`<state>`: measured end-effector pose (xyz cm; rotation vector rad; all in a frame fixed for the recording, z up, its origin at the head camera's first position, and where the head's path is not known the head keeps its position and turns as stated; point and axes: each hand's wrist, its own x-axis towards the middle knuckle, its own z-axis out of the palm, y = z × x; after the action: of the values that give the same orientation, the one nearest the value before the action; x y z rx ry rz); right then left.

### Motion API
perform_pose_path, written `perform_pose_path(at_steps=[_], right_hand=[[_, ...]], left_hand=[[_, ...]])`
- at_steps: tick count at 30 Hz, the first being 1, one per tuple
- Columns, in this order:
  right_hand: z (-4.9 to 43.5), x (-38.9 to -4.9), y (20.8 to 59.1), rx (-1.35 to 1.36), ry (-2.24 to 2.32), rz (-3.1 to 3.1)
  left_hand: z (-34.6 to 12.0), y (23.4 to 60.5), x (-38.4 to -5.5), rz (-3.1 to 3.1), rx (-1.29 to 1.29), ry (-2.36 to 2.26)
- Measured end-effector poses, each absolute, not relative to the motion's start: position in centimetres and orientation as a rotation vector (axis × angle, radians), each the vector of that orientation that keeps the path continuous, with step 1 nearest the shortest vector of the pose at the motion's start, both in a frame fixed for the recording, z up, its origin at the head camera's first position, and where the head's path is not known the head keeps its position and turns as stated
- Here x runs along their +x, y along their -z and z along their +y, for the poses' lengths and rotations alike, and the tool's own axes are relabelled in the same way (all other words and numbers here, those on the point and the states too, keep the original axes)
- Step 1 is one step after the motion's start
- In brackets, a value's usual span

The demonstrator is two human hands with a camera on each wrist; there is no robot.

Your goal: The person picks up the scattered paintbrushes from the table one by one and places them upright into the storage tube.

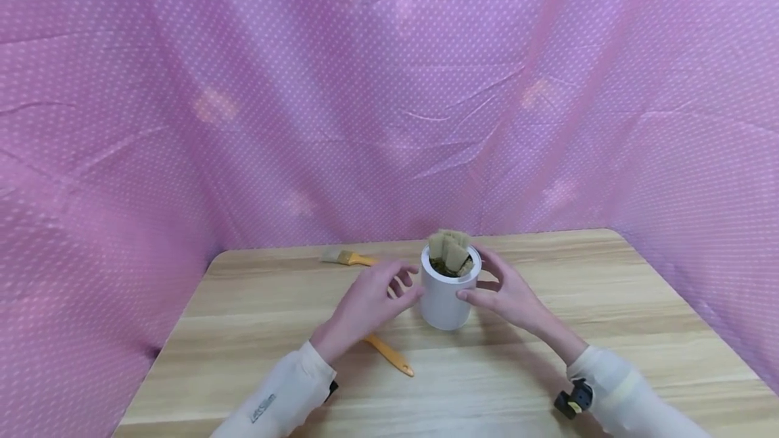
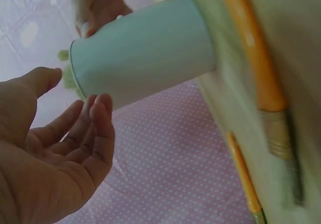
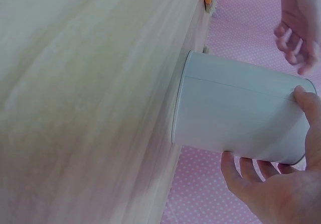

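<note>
A white canister [image 1: 446, 306] stands upright on the wooden table in the head view, with several flat tan tufts like brush bristles [image 1: 452, 252] sticking out of its top. My right hand [image 1: 510, 295] grips the canister's right side, thumb at the front and fingers round the back; the right wrist view shows that thumb and fingertips against its wall [image 3: 241, 108]. On the other side my left hand [image 1: 372, 295] hovers near the rim, fingers loosely bent and nothing in them. The left wrist view shows a gap between the left palm and the canister [image 2: 140, 53].
Two paintbrushes with orange handles lie left of the canister: a rear brush [image 1: 353, 258] by the table's back edge and a nearer brush [image 1: 391, 355] partly hidden under my left arm. A pink dotted cloth [image 1: 389, 120] hangs behind and beside the table [image 1: 255, 330].
</note>
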<state>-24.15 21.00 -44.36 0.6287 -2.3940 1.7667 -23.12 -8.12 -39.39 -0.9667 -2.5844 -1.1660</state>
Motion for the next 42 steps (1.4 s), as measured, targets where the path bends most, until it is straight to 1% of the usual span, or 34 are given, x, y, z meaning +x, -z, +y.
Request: perform_pose_path(at_steps=[9, 14, 19, 25, 29, 34, 37, 42], right_hand=[[21.2, -24.2, 44.1, 0.683, -1.763, -2.357], [21.2, -24.1, 44.3, 0.696, -1.765, -2.351], [21.2, -23.9, 44.5, 0.689, -1.767, -2.356], [21.2, -23.9, 44.5, 0.704, -1.759, -2.355], [21.2, -23.9, 44.5, 0.693, -1.763, -2.360], [21.2, -23.8, 44.4, 0.678, -1.771, -2.368], [21.2, -23.8, 44.4, 0.683, -1.772, -2.367], [21.2, -24.0, 44.6, 0.714, -1.754, -2.360]], left_hand=[[-10.2, 40.9, -21.5, -2.879, -0.886, 0.872], [-10.8, 42.3, -20.7, -3.004, -0.923, 0.708], [-11.1, 43.4, -20.0, -3.006, -0.995, 0.526], [-11.6, 43.9, -19.6, -3.037, -0.992, 0.519], [-12.1, 44.1, -19.9, -3.020, -0.962, 0.488], [-12.7, 44.3, -21.2, -3.024, -0.894, 0.468], [-13.0, 44.3, -22.0, -3.045, -0.852, 0.497], [-13.6, 44.6, -23.5, -3.047, -0.853, 0.607]])
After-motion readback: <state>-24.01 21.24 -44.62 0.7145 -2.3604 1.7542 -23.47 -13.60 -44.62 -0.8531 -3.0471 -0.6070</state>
